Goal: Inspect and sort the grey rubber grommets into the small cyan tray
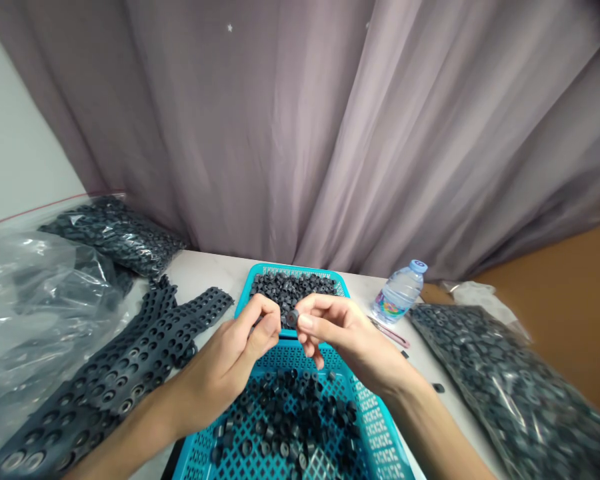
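Note:
My two hands meet above a teal mesh basket point(380, 427) that holds several small black rubber rings point(290, 413). A black rubber ring point(293, 317) is pinched between the thumb and fingers of my right hand point(345, 337). My left hand point(235, 360) is closed beside it, its fingertips touching the same ring or one of its own; I cannot tell which. Behind the hands stands a second teal basket point(254, 280), heaped with more black rings.
Black rubber sheets point(130, 363) full of round holes lie at the left. Clear plastic bags of black rings sit at the far left point(115, 233) and at the right point(505, 380). A small water bottle point(400, 292) lies right of the baskets. A mauve curtain point(330, 133) hangs behind.

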`<action>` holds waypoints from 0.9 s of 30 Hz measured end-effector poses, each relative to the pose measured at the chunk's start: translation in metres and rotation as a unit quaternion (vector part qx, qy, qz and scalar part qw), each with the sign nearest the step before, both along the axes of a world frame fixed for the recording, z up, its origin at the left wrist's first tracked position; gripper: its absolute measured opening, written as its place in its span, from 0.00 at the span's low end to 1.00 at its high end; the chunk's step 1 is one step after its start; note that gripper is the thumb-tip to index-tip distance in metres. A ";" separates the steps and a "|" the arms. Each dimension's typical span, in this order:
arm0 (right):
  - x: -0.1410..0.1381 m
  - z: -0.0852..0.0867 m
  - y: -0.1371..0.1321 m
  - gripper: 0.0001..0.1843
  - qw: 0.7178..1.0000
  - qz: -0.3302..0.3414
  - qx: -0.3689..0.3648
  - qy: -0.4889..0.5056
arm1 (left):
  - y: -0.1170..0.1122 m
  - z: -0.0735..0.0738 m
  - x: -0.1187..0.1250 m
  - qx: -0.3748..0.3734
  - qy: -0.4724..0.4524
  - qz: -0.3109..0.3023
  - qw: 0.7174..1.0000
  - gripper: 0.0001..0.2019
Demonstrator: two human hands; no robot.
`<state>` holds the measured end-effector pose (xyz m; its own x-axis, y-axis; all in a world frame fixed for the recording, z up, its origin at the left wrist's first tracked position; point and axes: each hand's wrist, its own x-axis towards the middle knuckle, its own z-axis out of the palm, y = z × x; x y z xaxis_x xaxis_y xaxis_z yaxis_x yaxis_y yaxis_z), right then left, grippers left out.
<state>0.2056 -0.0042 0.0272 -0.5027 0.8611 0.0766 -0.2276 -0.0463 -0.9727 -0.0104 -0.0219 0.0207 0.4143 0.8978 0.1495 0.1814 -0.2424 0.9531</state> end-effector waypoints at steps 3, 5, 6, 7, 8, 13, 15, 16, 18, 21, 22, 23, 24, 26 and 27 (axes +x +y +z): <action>0.000 0.000 0.001 0.15 1.000 0.005 -0.023 0.008 | -0.001 -0.004 0.002 0.005 -0.019 0.017 1.000 0.16; -0.001 0.000 0.001 0.16 0.999 -0.001 -0.036 0.012 | -0.002 -0.006 0.004 0.020 -0.011 0.023 0.999 0.17; -0.002 0.000 0.001 0.17 0.999 -0.003 -0.040 0.014 | -0.003 -0.006 0.005 0.029 0.004 0.024 0.999 0.17; -0.002 0.000 0.001 0.17 0.999 -0.005 -0.044 0.016 | -0.003 -0.007 0.007 0.037 0.021 0.026 0.999 0.17; -0.003 -0.001 0.001 0.18 0.999 -0.005 -0.047 0.016 | -0.004 -0.007 0.008 0.045 0.036 0.030 0.998 0.17; -0.007 -0.003 0.000 0.17 0.998 -0.003 -0.062 0.019 | -0.003 -0.009 0.008 0.067 0.047 0.054 0.995 0.14; -0.008 -0.004 -0.001 0.18 0.998 -0.004 -0.059 0.021 | -0.002 -0.010 0.007 0.067 0.040 0.052 0.996 0.14; -0.008 -0.005 0.000 0.18 0.998 -0.006 -0.056 0.018 | -0.001 -0.010 0.006 0.064 0.035 0.051 0.996 0.13; -0.007 -0.007 0.000 0.18 0.998 -0.010 -0.054 0.008 | -0.001 -0.011 0.005 0.048 0.019 0.050 0.997 0.13; -0.008 -0.005 0.000 0.18 0.997 -0.060 -0.034 -0.021 | 0.001 -0.010 0.007 -0.011 -0.037 0.035 0.999 0.13; -0.009 -0.003 -0.001 0.18 0.995 -0.101 -0.017 -0.016 | 0.002 -0.009 0.007 -0.043 -0.063 0.019 0.997 0.14; -0.010 0.000 -0.004 0.17 0.989 -0.146 0.005 0.001 | 0.003 -0.008 0.008 -0.081 -0.092 -0.001 0.992 0.15; -0.011 0.004 -0.009 0.16 0.983 -0.182 0.026 0.026 | 0.004 -0.007 0.008 -0.120 -0.121 -0.023 0.985 0.15; -0.014 0.011 -0.026 0.15 0.977 -0.186 0.071 0.072 | 0.006 -0.005 0.008 -0.189 -0.168 -0.057 0.966 0.15; -0.015 0.013 -0.037 0.15 0.982 -0.145 0.100 0.061 | 0.007 -0.003 0.008 -0.218 -0.189 -0.067 0.955 0.15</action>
<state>0.1906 -0.0413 0.0399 -0.2145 0.9281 0.3042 -0.3190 0.2278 -0.9200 -0.0024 -0.0148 0.0175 0.5198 0.8519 -0.0640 -0.2006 0.1945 0.9602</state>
